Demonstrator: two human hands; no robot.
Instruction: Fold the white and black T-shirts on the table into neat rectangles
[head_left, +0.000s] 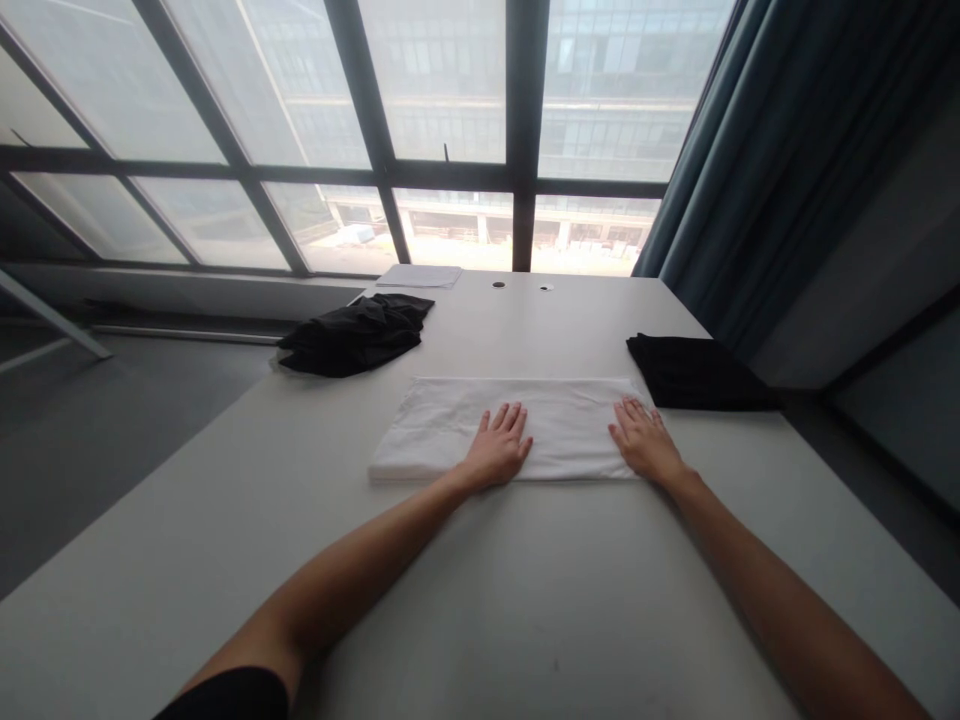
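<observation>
A white cloth [435, 430], folded into a long flat rectangle, lies crosswise on the white table [540, 580]. My left hand [499, 446] rests flat near the middle of the cloth, its fingers slightly spread. Toward the cloth's right end, my right hand [641, 438] presses down with fingers extended. Neither hand grips anything; both palms face down on the fabric. Slight wrinkles run across the cloth's surface. Whether it is a garment I cannot tell.
A crumpled black cloth [356, 335] lies at the table's left edge. Opposite it, a folded black cloth [697, 375] sits by the right edge. White sheets [418, 276] lie at the far left corner. A blue curtain [750, 150] hangs beyond the table's right side.
</observation>
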